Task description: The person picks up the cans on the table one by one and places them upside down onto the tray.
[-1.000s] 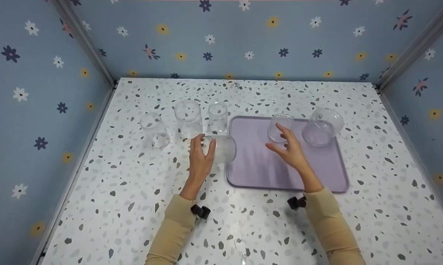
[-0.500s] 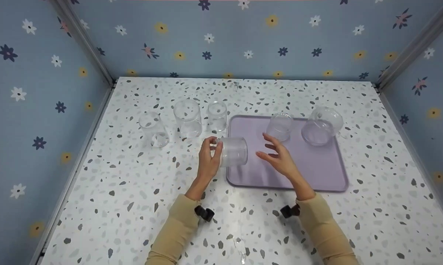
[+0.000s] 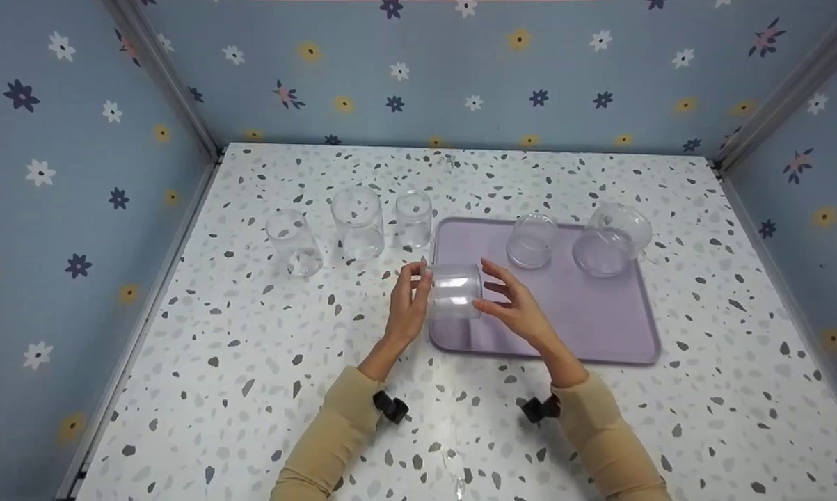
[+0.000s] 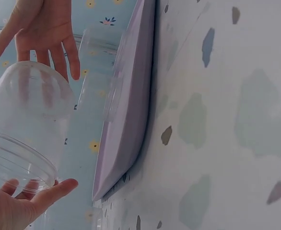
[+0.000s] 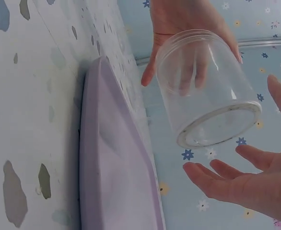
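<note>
A clear jar (image 3: pixel 455 292) lies sideways in the air over the left edge of the lilac tray (image 3: pixel 543 334). My left hand (image 3: pixel 405 309) holds it by the rim end, fingers and thumb spread round it; the right wrist view shows this rim and the jar's flat base (image 5: pixel 220 125). On the base side is my right hand (image 3: pixel 520 309), its fingers loosely bent and apart from the jar in the right wrist view. A smaller clear jar (image 3: pixel 531 250) and a wider clear vessel (image 3: pixel 602 252) stand on the tray's far part.
Left of the tray, several clear containers stand on the speckled table (image 3: pixel 251 390): a tilted-looking one (image 3: pixel 294 247), a wide one (image 3: pixel 359 226) and a narrow one (image 3: pixel 413 221). Flowered blue panels (image 3: pixel 460 76) enclose the table's back and sides.
My left hand has carried the jar rightward from the table to above the tray's left edge. My right hand has moved left, from near the smaller jar towards the held jar's base.
</note>
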Tool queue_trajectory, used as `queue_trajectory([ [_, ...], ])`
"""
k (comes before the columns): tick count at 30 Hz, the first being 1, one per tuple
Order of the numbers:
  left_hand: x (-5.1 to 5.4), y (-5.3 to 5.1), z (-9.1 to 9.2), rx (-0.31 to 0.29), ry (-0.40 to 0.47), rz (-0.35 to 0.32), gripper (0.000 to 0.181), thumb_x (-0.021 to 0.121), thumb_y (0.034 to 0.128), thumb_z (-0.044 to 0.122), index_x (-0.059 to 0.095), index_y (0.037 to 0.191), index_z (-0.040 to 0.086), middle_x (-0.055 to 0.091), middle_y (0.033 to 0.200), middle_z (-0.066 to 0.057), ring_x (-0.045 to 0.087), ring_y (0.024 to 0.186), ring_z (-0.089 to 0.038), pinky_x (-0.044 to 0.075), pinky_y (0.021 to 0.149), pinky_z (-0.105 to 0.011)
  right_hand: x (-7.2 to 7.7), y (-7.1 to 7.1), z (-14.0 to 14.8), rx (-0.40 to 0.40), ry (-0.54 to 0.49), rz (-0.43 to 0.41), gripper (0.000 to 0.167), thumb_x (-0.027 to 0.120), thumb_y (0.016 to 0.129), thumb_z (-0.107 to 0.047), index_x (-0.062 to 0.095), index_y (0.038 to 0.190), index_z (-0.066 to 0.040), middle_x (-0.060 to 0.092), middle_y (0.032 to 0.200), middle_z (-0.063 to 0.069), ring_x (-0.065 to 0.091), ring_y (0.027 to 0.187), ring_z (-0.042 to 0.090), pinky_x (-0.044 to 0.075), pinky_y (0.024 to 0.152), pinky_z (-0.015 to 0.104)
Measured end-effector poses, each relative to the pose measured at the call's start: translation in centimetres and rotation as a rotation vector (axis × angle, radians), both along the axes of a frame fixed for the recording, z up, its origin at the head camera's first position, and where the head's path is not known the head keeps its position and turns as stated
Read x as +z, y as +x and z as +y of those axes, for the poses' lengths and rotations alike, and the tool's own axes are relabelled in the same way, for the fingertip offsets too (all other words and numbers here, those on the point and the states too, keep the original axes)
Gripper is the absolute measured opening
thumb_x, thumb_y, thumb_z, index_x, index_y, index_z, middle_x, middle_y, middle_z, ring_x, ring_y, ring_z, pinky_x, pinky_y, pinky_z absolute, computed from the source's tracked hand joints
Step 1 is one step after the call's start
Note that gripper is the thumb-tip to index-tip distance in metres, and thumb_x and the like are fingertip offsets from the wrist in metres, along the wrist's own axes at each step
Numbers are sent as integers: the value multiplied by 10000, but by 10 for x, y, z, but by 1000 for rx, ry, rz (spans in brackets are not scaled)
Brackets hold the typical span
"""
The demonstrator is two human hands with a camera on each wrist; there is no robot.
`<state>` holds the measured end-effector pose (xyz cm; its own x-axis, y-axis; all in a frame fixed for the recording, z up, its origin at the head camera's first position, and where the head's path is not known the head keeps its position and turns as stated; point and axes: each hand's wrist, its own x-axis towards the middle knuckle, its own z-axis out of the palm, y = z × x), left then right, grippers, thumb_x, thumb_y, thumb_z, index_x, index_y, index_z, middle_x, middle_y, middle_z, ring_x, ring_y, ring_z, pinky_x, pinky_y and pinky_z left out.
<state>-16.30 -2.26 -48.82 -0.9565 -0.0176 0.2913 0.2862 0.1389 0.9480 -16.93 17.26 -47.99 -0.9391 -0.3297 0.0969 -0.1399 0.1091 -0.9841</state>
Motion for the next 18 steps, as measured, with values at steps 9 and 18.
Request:
queue_trajectory([
  [9,-24,-9,1,-8,4,-36,316,381,953,197,461,1148,-39,503,1022,-119,560,858,-352,431,708,-317,-7,4,-8,4,-10,-38,746,687,765,-75,265,1378,-26,338,1323,211,407,1112,456,454,812,411],
  [18,-23,-9,2,34,-20,-57,348,355,956,277,491,1120,2,524,977,-95,559,774,-252,415,630,-294,8,8,-15,-33,-27,-54,678,632,784,34,273,1358,28,348,1299,236,459,1064,397,455,798,387],
])
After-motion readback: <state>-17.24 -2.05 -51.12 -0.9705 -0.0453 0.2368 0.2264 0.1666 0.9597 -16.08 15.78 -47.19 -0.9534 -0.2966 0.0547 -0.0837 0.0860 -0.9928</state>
